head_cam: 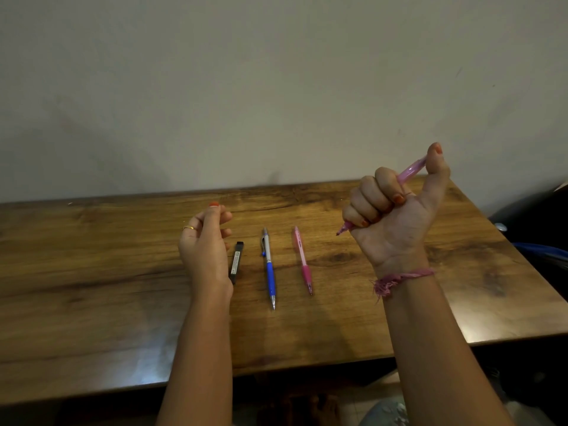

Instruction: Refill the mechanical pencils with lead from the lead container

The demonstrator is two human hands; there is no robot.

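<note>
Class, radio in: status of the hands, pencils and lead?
Right hand grips purple pencil, raised. Left hand open, empty. Lead container, blue pencil, pink pencil on table. Nothing obstructing.

Dim warm light, soft glare on table (147, 361), blurry, edges bowed

A purple pencil (408, 175) is held; blue-and-silver pencil (269, 265), pink pencil (302, 259), black lead container (236, 261), brown wood-grained worktop (123, 287).

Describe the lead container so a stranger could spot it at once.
On the wooden table, three slim things lie side by side between the person's raised hands. The lead container is the leftmost, just beside the left hand. Unlike the blue pencil and pink pencil, it is short, flat and black.
</note>
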